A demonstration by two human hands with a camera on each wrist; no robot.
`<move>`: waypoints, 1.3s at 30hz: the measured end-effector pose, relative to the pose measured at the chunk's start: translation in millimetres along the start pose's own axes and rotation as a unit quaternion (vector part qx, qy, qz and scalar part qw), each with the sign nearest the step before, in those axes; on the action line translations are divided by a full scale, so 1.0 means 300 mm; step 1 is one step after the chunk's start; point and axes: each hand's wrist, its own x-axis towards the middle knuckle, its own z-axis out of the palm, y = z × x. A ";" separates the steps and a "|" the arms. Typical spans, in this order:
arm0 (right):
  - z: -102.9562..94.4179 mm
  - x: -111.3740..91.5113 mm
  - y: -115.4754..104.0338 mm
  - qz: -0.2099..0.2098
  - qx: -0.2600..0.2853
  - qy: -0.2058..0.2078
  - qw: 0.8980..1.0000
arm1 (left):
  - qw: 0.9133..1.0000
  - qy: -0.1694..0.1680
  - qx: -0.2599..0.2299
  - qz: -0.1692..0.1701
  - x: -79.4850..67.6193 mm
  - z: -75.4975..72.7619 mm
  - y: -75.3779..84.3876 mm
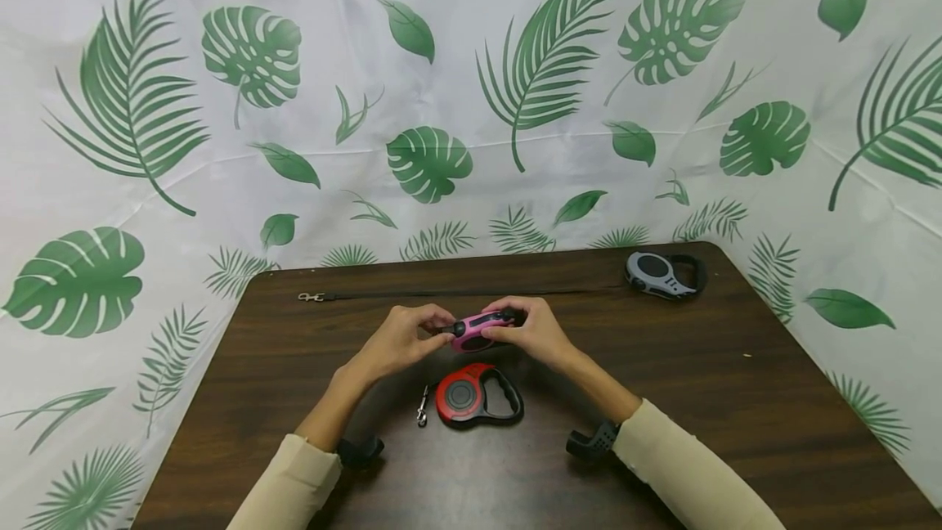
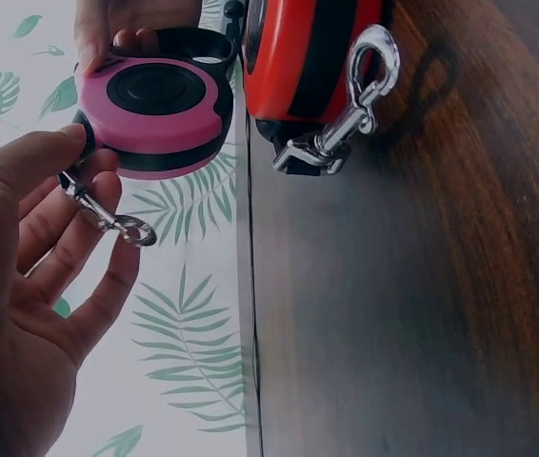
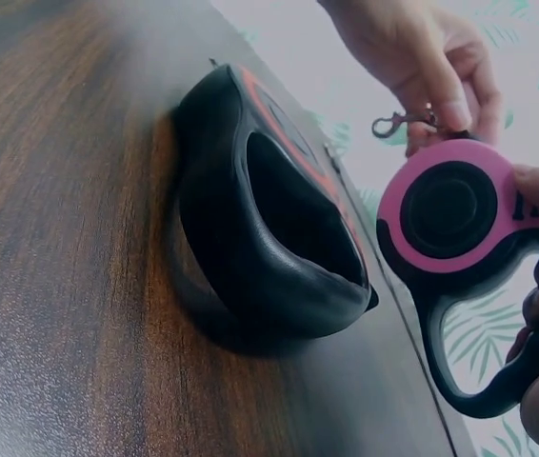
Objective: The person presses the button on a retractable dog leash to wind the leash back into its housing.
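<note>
Both hands hold a pink and black retractable dog leash (image 1: 473, 343) up over the table. My right hand (image 1: 543, 335) grips its black handle, fingers through the loop and thumb on the pink casing in the right wrist view. With thumb and fingers my left hand (image 1: 401, 342) pinches the black cord outlet at the other end. From there a silver snap hook (image 2: 108, 217) hangs across the left fingers. Nearer the body, a red and black retractable leash (image 1: 459, 397) lies on the table, its silver snap hook (image 1: 422, 410) to its left.
A grey and black retractable leash (image 1: 653, 275) lies at the back right of the dark wooden table (image 1: 662, 448). Its black cord stretches left along the back to a metal hook (image 1: 311, 297). Behind the table hangs a white leaf-print cloth (image 1: 338, 186).
</note>
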 end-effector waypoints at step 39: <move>0.064 0.098 0.083 -0.002 -0.054 -0.030 0.998 | 0.998 -0.038 0.006 -0.055 -0.006 0.023 -0.084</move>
